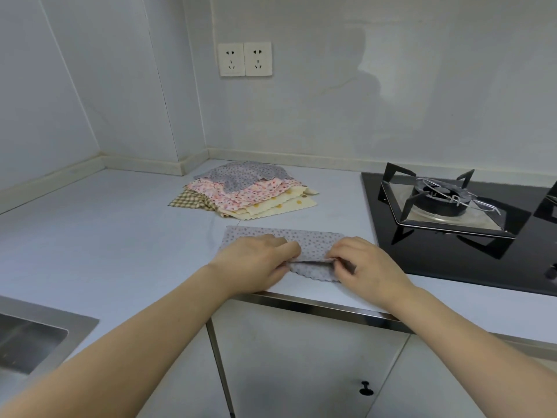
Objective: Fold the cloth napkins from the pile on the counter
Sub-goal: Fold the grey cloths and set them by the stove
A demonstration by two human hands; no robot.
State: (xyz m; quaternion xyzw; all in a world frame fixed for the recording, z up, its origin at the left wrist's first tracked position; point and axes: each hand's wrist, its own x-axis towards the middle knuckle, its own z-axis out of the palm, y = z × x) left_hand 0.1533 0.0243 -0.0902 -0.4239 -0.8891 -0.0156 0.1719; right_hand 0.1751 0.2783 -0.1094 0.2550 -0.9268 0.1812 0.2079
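Note:
A grey dotted napkin (313,244) lies partly folded on the pale counter (105,236), close to the front edge. My left hand (256,263) pinches its lifted near edge on the left side. My right hand (367,263) pinches the same edge on the right. Between my hands the raised fold shows a dark gap over the lower layer with its scalloped hem. Behind it sits the pile of napkins (247,191): a grey dotted one on top, then pink floral, cream with yellow dots, and a brown checked one sticking out at the left.
A black gas hob (452,245) with a metal burner stand (446,200) lies right beside the napkin. A steel sink (36,336) is at the lower left. Two wall sockets (244,59) are above the pile. White cabinet doors (301,357) run below the counter edge.

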